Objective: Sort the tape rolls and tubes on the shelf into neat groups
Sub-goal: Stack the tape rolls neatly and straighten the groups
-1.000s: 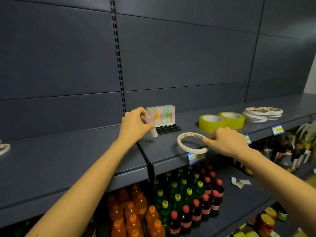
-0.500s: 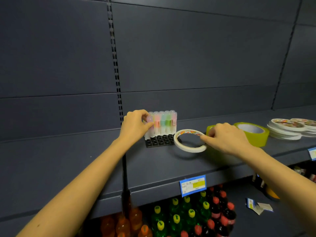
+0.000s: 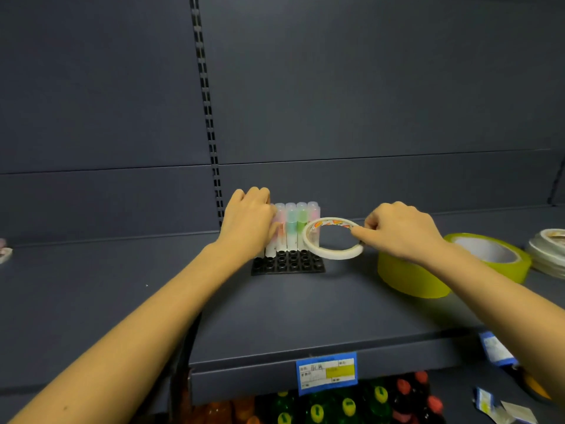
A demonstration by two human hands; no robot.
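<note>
A black holed tray (image 3: 287, 264) holds pastel tubes (image 3: 292, 231) upright in its back rows. The left grip (image 3: 249, 223) clasps the leftmost ones. The right grip (image 3: 400, 232) pinches a thin white tape roll (image 3: 333, 255), tilted, just to its left beside the tubes.

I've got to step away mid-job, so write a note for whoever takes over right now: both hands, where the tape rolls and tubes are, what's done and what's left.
Hands: the left hand has its grip on the end tube, at the left of the tube row standing in the black rack. The right hand pinches the thin white tape ring, held tilted just right of the tubes.
Done: two yellow tape rolls sit together at right; thin rolls are stacked at the far right edge.
Left: probably seat the tube, then put the ring with the thin rolls.
</note>
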